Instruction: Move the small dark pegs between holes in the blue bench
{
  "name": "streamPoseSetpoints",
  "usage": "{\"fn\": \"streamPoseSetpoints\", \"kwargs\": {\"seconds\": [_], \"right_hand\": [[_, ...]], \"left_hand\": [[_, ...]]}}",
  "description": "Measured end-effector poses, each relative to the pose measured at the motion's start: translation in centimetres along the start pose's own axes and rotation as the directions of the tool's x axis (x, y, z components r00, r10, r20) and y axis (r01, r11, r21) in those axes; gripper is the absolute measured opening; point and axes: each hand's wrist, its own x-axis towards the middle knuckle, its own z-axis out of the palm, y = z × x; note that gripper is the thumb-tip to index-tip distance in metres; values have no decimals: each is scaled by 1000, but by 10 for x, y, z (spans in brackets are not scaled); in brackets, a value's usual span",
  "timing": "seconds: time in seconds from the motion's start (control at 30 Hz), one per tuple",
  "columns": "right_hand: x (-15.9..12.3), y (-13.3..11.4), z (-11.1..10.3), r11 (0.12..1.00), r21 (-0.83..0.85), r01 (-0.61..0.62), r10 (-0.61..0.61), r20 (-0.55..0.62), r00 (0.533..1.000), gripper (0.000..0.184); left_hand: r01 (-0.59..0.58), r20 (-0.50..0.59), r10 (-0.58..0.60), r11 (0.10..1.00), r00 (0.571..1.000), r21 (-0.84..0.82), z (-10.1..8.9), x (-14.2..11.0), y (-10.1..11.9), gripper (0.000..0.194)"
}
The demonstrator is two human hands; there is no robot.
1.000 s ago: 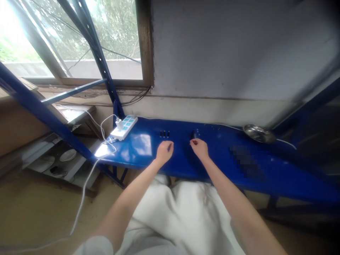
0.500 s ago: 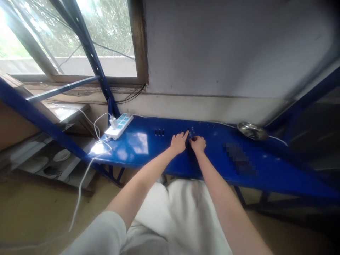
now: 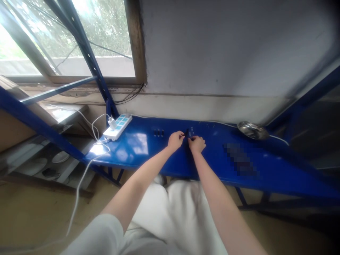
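Note:
Above the blue table (image 3: pixel 164 159) my left hand (image 3: pixel 175 141) is closed, thumb and fingertips brought together in a pinch. A tiny dark bit shows at those fingertips, too small to name. Just to the right, my right hand (image 3: pixel 197 144) is closed with curled fingers, its thumb toward the left hand. Whatever it grips is hidden. Several small clear, shiny pieces (image 3: pixel 191 131) lie just beyond the right hand, near a small dark shape. Left of my left hand, three small black pieces with pale ends (image 3: pixel 158 133) lie side by side in a row.
A white power strip (image 3: pixel 117 128) with a plugged-in charger sits at the table's left end, its cable trailing to the floor. On the right are a shiny metal dish (image 3: pixel 253 130) and a pixelated dark patch (image 3: pixel 240 158). A blue frame post (image 3: pixel 92 67) rises at the left.
My left hand has drawn slightly left, away from the right hand, and its extended index finger has folded into a pinch. My right hand stays nearly in place.

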Motion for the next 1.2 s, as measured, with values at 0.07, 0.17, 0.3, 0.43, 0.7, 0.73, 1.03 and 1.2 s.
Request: {"fn": "streamPoseSetpoints", "kwargs": {"seconds": [0.07,0.17,0.3,0.43,0.7,0.73,1.03,1.2], "right_hand": [[0,2,2,999,29,23,-22,-29,999,22],[-2,2,1,998,43,51,-49,-46,998,22],[-9,-1,-2,983,-25,182,-183,-53,982,22],[-15,-5,-3,903,-117,413,-421,-49,906,24],[-20,-7,-3,817,-220,533,-550,-17,835,27],[-20,-7,-4,813,-224,537,-553,-10,833,26],[-22,-7,-5,774,-242,586,-597,31,802,27],[-23,-9,-9,749,-233,620,-629,41,776,24]], "left_hand": [[75,-44,-82,988,996,-135,-5,-4,-1,12],[113,-83,-136,963,987,-243,-14,-14,2,11],[142,-109,-187,935,976,-325,-24,-26,4,13],[182,-122,-244,907,962,-380,-28,-32,1,14],[186,-135,-261,894,956,-409,-31,-40,-4,15],[180,-135,-254,894,958,-409,-31,-41,-4,15],[130,-81,-161,945,984,-302,-27,-28,-6,11],[174,-17,-179,971,984,-162,-22,-21,-5,6]]}}
